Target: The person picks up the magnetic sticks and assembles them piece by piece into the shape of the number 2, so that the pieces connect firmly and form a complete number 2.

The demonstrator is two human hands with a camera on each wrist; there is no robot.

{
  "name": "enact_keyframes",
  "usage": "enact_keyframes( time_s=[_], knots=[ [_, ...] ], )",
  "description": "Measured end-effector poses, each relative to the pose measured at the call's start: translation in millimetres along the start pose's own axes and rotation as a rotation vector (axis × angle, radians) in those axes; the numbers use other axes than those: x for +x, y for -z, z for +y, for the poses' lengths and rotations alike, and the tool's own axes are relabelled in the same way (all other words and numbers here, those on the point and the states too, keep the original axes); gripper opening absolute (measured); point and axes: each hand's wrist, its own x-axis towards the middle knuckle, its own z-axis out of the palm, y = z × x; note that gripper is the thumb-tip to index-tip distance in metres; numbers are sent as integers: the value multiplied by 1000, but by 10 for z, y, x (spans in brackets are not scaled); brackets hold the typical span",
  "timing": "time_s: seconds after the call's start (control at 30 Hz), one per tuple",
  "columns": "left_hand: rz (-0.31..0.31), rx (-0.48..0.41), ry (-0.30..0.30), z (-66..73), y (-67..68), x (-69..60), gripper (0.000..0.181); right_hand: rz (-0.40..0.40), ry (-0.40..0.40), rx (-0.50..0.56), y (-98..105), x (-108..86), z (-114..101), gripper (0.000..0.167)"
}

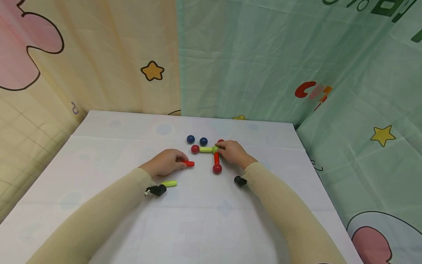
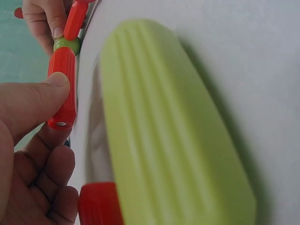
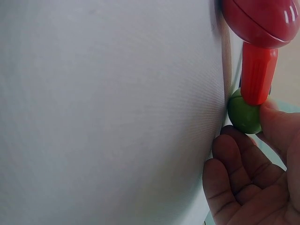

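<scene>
My left hand [image 1: 166, 162] pinches a red magnetic rod [image 1: 189, 163] between thumb and fingers; a round metal spot shows in its near end [image 2: 61, 123]. My right hand [image 1: 233, 152] pinches a green ball [image 3: 244, 115] at the middle of a joined piece. From that ball a yellow-green rod [image 1: 206, 149] runs left to a red ball [image 1: 195, 149]. A red rod [image 3: 258, 72] runs toward me to another red ball [image 1: 217, 168]. Another red ball [image 1: 220, 140] shows behind the right fingers; its link is hidden. The left hand's rod is apart from the joined piece.
Two dark blue balls [image 1: 190, 139] [image 1: 203, 141] lie behind the joined piece. A loose yellow-green rod [image 1: 169, 183] lies beside the left wrist, with a red piece [image 2: 98, 204] partly hidden behind it in the left wrist view. Printed curtains [image 1: 230, 62] hang behind the white table [image 1: 197, 227].
</scene>
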Motion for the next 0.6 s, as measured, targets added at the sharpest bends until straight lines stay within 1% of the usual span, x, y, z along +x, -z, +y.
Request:
enact_keyframes(
  time_s=[0.13,0.3,0.47,0.6],
  knots=[
    [-8,-22,6,53,-35,25,22,2,1,2,5,-5,-2,44],
    [-16,-41,-8,122,-85,73,21,-2,-9,-2,9,-3,-7,44],
    [-14,-30,-38,163,-138,126,20,-8,-11,-11,5,15,-3,44],
    [-17,-27,-44,204,-172,149,18,-9,-9,-16,-4,28,-1,44]
  ],
)
